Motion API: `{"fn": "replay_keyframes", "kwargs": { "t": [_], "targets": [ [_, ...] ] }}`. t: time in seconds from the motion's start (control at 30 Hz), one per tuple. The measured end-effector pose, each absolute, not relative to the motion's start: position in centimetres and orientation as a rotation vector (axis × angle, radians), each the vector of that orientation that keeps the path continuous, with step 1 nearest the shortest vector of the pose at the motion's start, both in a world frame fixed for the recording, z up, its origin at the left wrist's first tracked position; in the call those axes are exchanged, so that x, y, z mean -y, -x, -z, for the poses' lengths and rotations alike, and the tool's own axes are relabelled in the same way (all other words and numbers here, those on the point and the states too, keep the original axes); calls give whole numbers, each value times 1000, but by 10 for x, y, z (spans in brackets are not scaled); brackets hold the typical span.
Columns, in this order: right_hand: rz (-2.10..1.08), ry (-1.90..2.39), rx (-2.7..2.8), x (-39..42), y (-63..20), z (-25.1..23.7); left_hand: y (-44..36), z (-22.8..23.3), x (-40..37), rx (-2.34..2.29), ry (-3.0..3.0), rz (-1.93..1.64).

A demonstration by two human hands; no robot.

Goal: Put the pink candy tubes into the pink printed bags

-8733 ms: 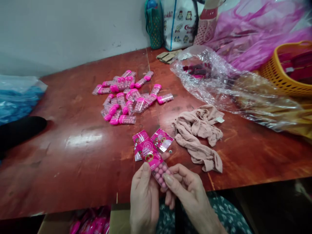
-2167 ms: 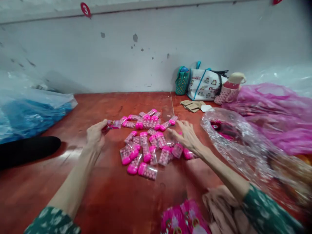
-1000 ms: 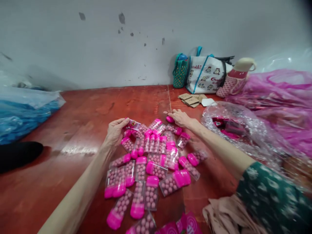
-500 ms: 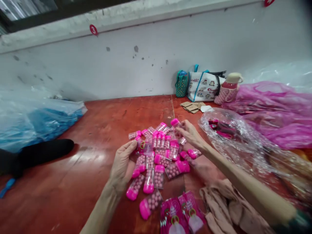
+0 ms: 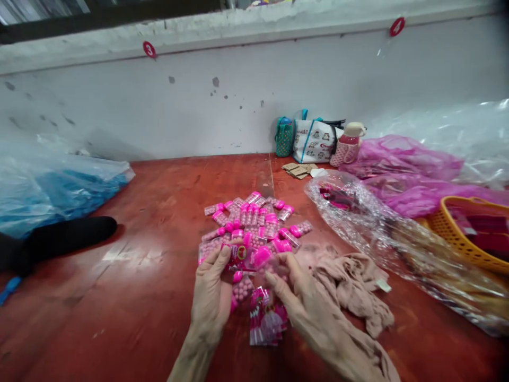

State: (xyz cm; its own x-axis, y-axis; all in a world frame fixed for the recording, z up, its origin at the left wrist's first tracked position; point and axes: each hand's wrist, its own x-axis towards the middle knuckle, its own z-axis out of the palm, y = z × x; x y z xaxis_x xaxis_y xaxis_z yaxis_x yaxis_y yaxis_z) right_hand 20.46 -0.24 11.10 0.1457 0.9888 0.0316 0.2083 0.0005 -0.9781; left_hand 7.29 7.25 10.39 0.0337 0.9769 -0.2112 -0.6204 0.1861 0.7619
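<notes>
My left hand (image 5: 212, 294) pinches a small printed clear and pink plastic sleeve (image 5: 240, 254) between thumb and fingers. Close against the sleeve's right end, my right hand (image 5: 304, 294) grips a small clear bottle with a pink cap (image 5: 262, 258); the fingers partly cover its body. Behind both hands lies a loose heap of similar pink-capped bottles (image 5: 250, 214) filled with pink beads. Below the hands, a stack of printed pink sleeves (image 5: 265, 322) rests on the red table. Whether the cap is inside the sleeve's opening, I cannot tell.
A beige cloth (image 5: 353, 286) lies right of my right hand. Farther right are crinkled clear plastic (image 5: 358, 212), pink plastic bags (image 5: 409, 154) and a yellow basket (image 5: 449, 228). A patterned bag (image 5: 314, 142) stands by the wall. At left are a blue-filled bag (image 5: 75, 185) and a black object (image 5: 75, 233).
My right hand has come back from the heap's far side toward my left hand, bringing a pink-capped bottle to the sleeve. The view has turned right, showing the yellow basket.
</notes>
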Motion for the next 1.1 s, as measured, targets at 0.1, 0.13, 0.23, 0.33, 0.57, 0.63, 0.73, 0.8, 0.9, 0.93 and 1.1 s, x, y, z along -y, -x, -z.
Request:
{"fn": "replay_keyframes", "kwargs": {
  "t": [0.1,0.13,0.23,0.33,0.57,0.63,0.73,0.8,0.9,0.93,1.1],
  "targets": [
    [-1044,1385,1265,14,-208,-106,-71,-100,-65,-783,-551,-1319],
    [-1056,1392,1275,17,-209,-104,-70,-99,-64,-777,-552,-1314],
    [-1003,1463,1311,23,-206,-99,-67,-93,-58,-790,-596,-1241],
    [-897,1484,1291,28,-199,-96,-64,-88,-51,-819,-641,-1161],
    [-806,1529,1239,38,-190,-74,-61,-84,-41,-816,-737,-1064],
    [-752,1476,1312,41,-192,-70,-60,-82,-39,-787,-791,-1033],
    [-681,1446,1429,44,-198,-72,-59,-78,-37,-773,-831,-983],
    [-751,1434,1462,44,-203,-78,-60,-75,-36,-778,-832,-948],
    [-979,1385,1417,46,-210,-87,-62,-75,-34,-756,-843,-913],
    [-1031,1365,1384,47,-212,-88,-62,-75,-34,-743,-850,-902],
    [-999,1446,1389,55,-211,-77,-64,-79,-31,-743,-926,-890]
  ]
}}
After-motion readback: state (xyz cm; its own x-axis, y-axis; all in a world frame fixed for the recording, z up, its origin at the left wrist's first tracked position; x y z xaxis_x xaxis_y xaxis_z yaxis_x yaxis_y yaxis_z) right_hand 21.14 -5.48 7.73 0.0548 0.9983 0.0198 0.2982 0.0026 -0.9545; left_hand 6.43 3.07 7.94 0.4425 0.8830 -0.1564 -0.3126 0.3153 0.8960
